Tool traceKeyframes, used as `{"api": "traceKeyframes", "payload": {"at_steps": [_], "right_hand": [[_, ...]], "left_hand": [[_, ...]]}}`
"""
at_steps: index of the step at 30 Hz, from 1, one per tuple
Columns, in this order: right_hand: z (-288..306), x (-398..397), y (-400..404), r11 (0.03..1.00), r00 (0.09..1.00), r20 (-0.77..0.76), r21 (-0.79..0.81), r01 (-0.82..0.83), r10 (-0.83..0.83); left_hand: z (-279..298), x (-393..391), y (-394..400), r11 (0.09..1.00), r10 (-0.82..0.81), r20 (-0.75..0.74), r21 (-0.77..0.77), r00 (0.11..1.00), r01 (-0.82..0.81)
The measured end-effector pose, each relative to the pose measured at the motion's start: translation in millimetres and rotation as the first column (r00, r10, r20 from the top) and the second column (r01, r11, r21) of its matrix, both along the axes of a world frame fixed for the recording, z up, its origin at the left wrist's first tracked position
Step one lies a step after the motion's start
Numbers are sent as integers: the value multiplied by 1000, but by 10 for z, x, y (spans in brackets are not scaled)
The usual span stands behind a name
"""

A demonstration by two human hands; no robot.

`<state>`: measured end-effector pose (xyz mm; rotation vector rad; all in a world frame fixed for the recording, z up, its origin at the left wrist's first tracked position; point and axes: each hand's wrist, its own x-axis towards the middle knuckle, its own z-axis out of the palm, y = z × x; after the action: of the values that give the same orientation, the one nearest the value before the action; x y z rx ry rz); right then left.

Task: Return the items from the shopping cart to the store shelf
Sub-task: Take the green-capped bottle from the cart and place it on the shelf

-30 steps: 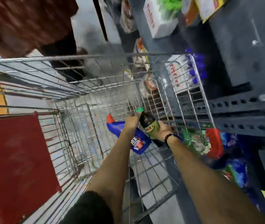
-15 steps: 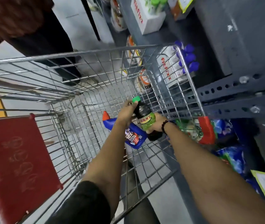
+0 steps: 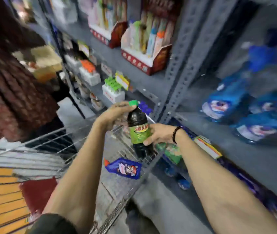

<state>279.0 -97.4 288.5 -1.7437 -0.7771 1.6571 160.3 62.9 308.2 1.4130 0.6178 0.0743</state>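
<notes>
A dark bottle with a green cap and a green label is held upright above the wire shopping cart. My left hand grips its neck just under the cap. My right hand, with a black bead bracelet on the wrist, holds its labelled middle. A blue pouch with a red cap lies on the cart's floor below the bottle. The grey metal store shelf rises to the right and ahead.
Another person in a dark red top stands at the left beyond the cart. Blue packs fill the right shelf bay, boxed goods sit higher up, and white boxes with green caps sit further along. The cart's red seat flap is near me.
Both hands have lifted the dark bottle up out of the cart, away from the blue pouch. The view has swung up from the cart's floor towards the shelves.
</notes>
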Motion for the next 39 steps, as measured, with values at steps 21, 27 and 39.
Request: {"api": "traceKeyframes", "payload": {"at_steps": [21, 27, 39], "right_hand": [[1047, 44, -3661, 411, 285, 320, 459, 787, -904], [707, 534, -4117, 269, 138, 285, 494, 827, -949], [123, 1169, -4375, 144, 7, 293, 449, 882, -956]], "left_hand": [[1511, 1388, -3509, 672, -739, 256, 353, 623, 651], [1240, 2056, -4147, 635, -768, 222, 382, 600, 671], [892, 2646, -4603, 606, -779, 124, 404, 615, 685]]}}
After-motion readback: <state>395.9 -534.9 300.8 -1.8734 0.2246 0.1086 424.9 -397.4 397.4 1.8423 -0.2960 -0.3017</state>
